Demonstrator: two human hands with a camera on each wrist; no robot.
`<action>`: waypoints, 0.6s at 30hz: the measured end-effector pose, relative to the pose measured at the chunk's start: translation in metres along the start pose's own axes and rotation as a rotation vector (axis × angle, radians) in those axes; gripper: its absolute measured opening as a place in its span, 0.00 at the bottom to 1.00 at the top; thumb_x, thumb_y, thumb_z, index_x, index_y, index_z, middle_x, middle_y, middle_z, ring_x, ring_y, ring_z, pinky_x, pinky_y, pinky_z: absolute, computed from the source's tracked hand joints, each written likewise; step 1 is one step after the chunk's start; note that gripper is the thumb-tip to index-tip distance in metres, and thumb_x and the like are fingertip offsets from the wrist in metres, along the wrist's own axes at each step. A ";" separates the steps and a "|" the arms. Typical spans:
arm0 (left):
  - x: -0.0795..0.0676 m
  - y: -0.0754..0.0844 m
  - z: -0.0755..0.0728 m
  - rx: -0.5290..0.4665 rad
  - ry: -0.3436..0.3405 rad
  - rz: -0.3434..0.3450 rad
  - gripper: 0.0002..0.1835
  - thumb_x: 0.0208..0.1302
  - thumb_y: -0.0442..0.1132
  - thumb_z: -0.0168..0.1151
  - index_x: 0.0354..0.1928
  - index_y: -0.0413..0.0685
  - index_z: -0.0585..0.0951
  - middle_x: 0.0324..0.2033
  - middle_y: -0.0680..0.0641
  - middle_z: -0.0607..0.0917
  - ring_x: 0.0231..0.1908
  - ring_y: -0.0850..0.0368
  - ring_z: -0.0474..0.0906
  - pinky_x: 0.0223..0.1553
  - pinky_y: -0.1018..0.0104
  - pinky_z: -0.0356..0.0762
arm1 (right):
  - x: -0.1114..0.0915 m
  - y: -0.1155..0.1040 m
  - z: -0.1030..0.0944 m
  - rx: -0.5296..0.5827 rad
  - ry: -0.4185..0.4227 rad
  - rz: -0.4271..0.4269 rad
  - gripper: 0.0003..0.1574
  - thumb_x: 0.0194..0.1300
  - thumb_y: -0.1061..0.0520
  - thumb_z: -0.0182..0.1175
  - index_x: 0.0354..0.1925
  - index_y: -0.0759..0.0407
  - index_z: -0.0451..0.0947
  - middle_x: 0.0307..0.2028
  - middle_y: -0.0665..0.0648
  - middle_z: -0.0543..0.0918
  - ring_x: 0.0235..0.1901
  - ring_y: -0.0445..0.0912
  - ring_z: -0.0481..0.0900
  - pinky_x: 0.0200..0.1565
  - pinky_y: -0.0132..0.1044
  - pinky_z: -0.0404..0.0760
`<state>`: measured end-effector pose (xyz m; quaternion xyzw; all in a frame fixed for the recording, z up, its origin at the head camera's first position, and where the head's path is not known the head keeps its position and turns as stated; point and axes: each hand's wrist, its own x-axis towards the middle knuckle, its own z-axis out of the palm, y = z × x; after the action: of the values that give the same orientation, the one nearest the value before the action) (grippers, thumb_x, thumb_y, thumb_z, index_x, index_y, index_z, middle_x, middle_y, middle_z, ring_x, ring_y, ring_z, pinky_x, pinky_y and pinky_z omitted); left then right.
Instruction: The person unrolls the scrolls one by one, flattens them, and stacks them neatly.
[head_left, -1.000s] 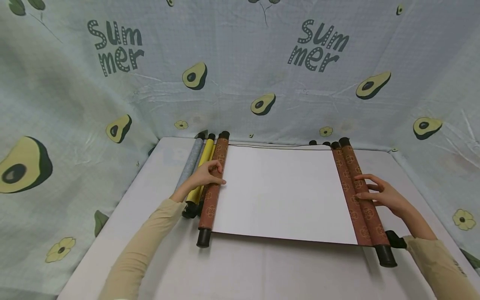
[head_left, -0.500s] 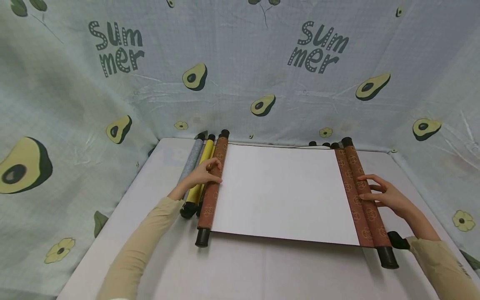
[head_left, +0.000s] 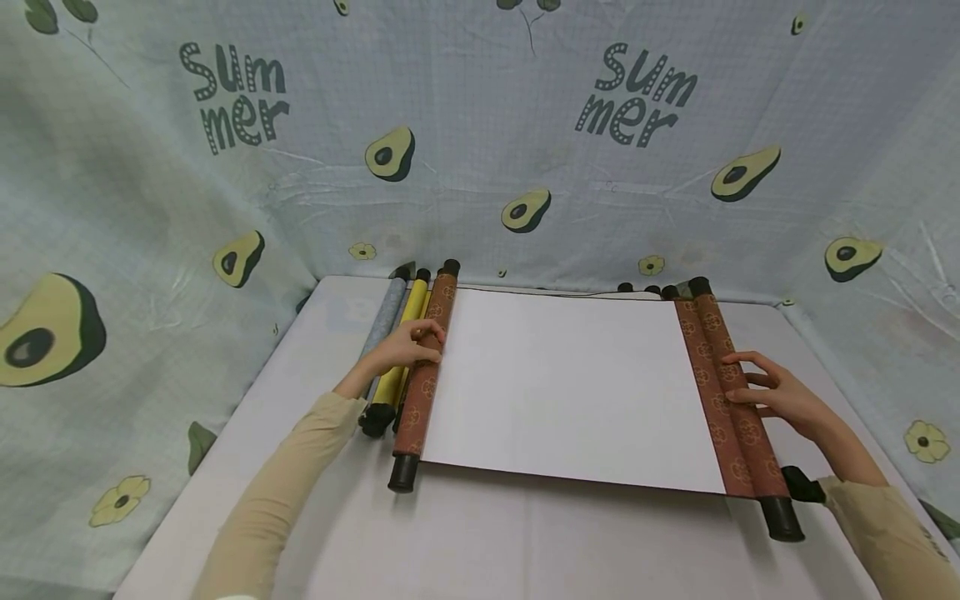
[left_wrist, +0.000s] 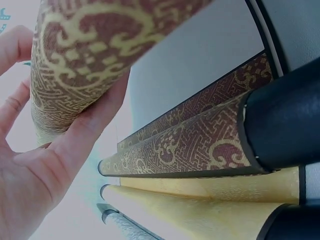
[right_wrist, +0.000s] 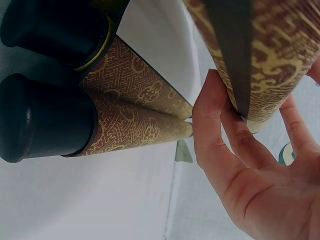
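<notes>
A hanging scroll is stretched between the hands, its blank white sheet (head_left: 555,383) facing up and its near edge casting a shadow on the table. My left hand (head_left: 401,348) grips the brown patterned left roller (head_left: 417,408), the thumb on its inner side. At the other end my right hand (head_left: 787,398) holds the right roller (head_left: 759,446) with curled fingers; a flat brown border band (head_left: 708,396) runs alongside it. Black knobs cap the rollers. In the left wrist view the thumb wraps the held roller (left_wrist: 95,55); in the right wrist view the fingers surround the other roller (right_wrist: 280,55).
Left of the held scroll lie a yellow scroll (head_left: 390,387) and a grey one (head_left: 382,317). Another brown patterned scroll (left_wrist: 200,140) lies beneath the left hand, with a similar rolled end (right_wrist: 135,127) at right. Avocado-print cloth (head_left: 465,108) encloses the white table (head_left: 465,550).
The right hand has shifted slightly right with its roller, and the white sheet spans a little wider. The left hand has barely moved, its roller's near end drifting slightly left.
</notes>
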<state>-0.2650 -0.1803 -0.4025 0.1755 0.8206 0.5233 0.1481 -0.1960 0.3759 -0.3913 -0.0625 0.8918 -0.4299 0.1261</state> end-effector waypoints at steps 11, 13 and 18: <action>0.002 0.003 0.004 0.064 0.031 0.021 0.16 0.47 0.37 0.68 0.33 0.40 0.72 0.20 0.50 0.68 0.17 0.60 0.56 0.19 0.68 0.59 | -0.002 0.006 -0.002 -0.008 0.010 0.010 0.33 0.61 0.53 0.55 0.61 0.44 0.54 0.61 0.73 0.49 0.56 0.69 0.54 0.39 0.54 0.74; 0.002 0.003 0.004 0.077 0.034 0.037 0.16 0.46 0.36 0.69 0.33 0.40 0.71 0.21 0.50 0.68 0.18 0.59 0.56 0.21 0.68 0.58 | -0.003 0.007 -0.002 -0.011 0.009 0.013 0.33 0.61 0.53 0.55 0.61 0.44 0.54 0.61 0.74 0.49 0.56 0.69 0.54 0.39 0.54 0.74; 0.004 0.002 0.003 0.095 0.036 0.079 0.15 0.47 0.32 0.67 0.33 0.39 0.70 0.28 0.47 0.69 0.22 0.57 0.57 0.26 0.67 0.59 | -0.003 0.008 -0.003 -0.017 0.008 0.025 0.33 0.61 0.52 0.55 0.61 0.43 0.53 0.62 0.75 0.47 0.57 0.71 0.51 0.40 0.56 0.73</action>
<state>-0.2668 -0.1748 -0.4019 0.2053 0.8395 0.4923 0.1041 -0.1938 0.3836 -0.3949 -0.0506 0.8966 -0.4210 0.1275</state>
